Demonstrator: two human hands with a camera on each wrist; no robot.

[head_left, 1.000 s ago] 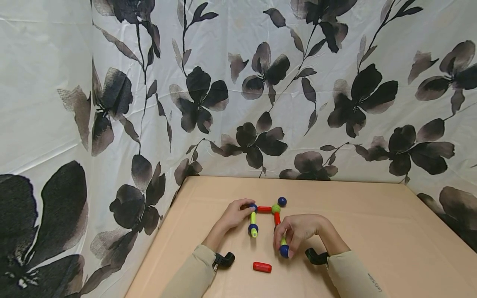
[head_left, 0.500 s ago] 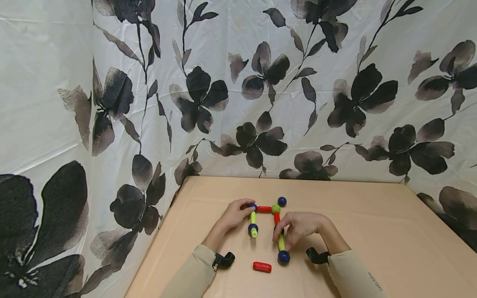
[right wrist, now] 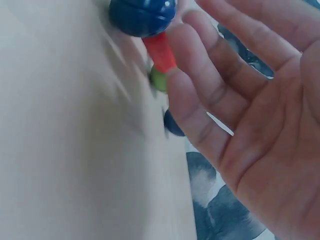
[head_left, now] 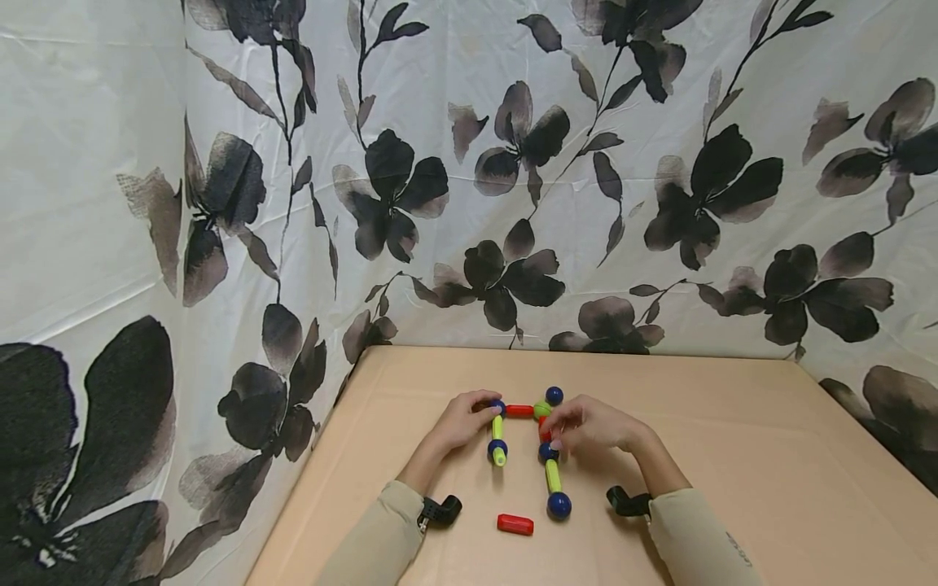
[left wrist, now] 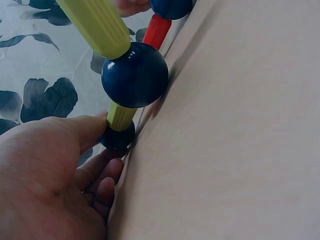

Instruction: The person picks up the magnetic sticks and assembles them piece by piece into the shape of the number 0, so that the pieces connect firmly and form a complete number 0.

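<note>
Toy building rods and balls form a frame on the table. My left hand (head_left: pixel 463 419) pinches the blue ball (left wrist: pixel 118 138) at its far left corner. From there a yellow rod (head_left: pixel 497 428) runs to a nearer blue ball (left wrist: pixel 135 75), from which another yellow rod (left wrist: pixel 100 25) rises. A red rod (head_left: pixel 520 411) joins the left corner to a green ball (head_left: pixel 542 409). My right hand (head_left: pixel 597 423) is over the right-hand red rod (right wrist: pixel 160 52), thumb tip at the blue ball (right wrist: pixel 143 15) below; I cannot tell whether it grips.
A yellow rod (head_left: pixel 553 477) continues toward me and ends in a blue ball (head_left: pixel 558 506). Beyond the green ball sits another blue ball (head_left: pixel 554 395). A loose red rod (head_left: pixel 515 525) lies on the table (head_left: pixel 718 456) between my forearms. Floral cloth (head_left: pixel 498 163) hangs behind.
My right hand has moved off the near blue ball and up along the yellow rod to the red rod, uncovering the ball and rod. My left hand has stayed put.
</note>
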